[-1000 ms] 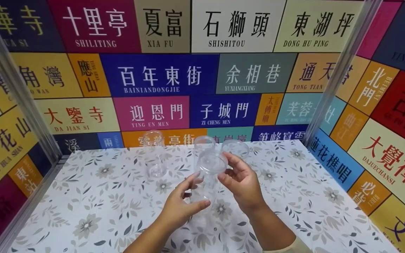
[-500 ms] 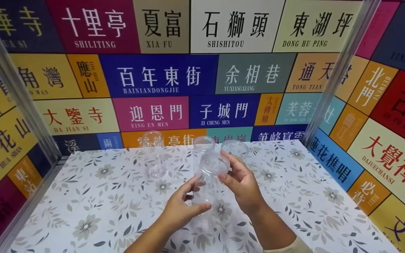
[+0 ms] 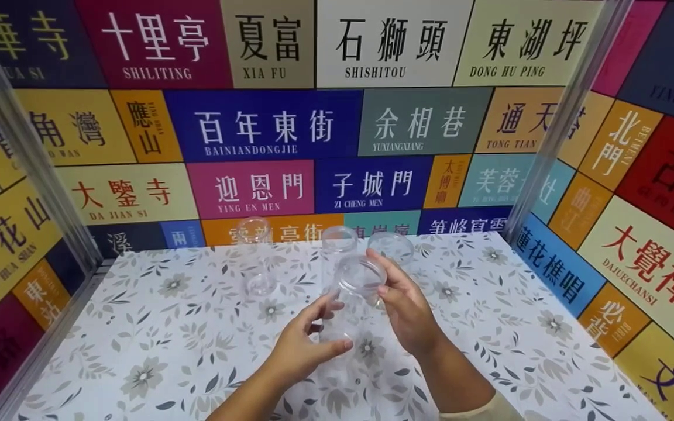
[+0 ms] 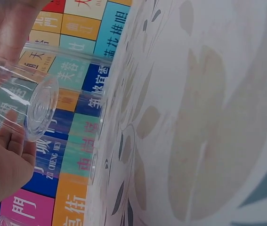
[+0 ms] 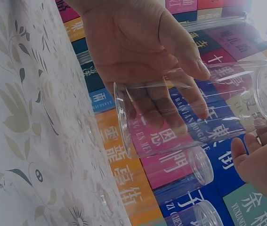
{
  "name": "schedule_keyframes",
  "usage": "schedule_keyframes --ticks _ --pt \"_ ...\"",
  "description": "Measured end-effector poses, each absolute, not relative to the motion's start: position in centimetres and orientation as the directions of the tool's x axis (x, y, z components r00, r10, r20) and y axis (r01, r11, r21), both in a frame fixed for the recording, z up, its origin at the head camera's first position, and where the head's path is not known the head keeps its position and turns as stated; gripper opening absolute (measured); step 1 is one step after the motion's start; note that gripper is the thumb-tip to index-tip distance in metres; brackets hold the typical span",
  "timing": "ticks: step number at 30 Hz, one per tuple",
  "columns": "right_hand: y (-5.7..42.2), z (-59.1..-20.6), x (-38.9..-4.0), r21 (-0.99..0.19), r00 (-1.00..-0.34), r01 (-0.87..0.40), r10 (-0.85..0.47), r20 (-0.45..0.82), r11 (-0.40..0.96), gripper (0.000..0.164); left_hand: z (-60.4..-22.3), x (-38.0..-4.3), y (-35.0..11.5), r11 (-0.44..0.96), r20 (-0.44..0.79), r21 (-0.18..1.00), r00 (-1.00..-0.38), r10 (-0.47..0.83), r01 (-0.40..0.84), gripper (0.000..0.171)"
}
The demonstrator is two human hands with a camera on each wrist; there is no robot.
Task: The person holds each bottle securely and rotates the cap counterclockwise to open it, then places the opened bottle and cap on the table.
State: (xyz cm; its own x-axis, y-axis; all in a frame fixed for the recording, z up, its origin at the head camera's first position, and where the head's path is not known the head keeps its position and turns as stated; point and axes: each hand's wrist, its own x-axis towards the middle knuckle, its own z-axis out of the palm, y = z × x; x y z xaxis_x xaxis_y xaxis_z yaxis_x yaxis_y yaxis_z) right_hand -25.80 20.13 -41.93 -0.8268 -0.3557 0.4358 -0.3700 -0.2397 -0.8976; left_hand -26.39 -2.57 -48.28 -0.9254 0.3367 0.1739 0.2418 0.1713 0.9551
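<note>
Bare fingers and thumbs on both the left hand (image 3: pixel 308 336) and the right hand (image 3: pixel 406 307), and look, the left forearm (image 3: pixel 265 383) runs uncovered to the edge of the head view! Over on the right forearm (image 3: pixel 454 374), there's a pale cream sleeve (image 3: pixel 483 410), its plain cloth ending in a slightly curved edge.

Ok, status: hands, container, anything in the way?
Left hand round the clear container; right hand gripping its top. Container raised off table. Three other clear containers behind, seemingly not blocking.
</note>
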Motion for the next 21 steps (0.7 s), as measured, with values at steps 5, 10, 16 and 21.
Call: schedule_keyframes --ticks 5,10,16,21 --pt "19.9 -41.8 -25.4 -0.881 -0.843 -0.417 -0.268 0.467 -0.223 0.068 -48.3 -26.6 -2.6 0.157 0.197 0.955 -0.934 0.297 0.252 0.086" --pt "19.5 -41.6 -25.4 -0.870 -0.877 -0.438 -0.107 0.469 -0.227 0.060 -48.3 -26.7 -2.6 0.155 0.198 0.956 -0.940 0.278 0.247 0.083" --pt "19.1 -41.7 -25.5 -0.857 -0.876 -0.462 -0.029 0.481 -0.229 0.047 -48.3 -26.7 -2.6 0.159 0.201 0.955 -0.941 0.274 0.251 0.083" --pt "19.0 -41.9 -25.5 -0.865 -0.877 -0.454 -0.065 0.476 -0.214 0.052 -48.3 -26.5 -2.7 0.164 0.187 0.957 -0.943 0.277 0.238 0.084"
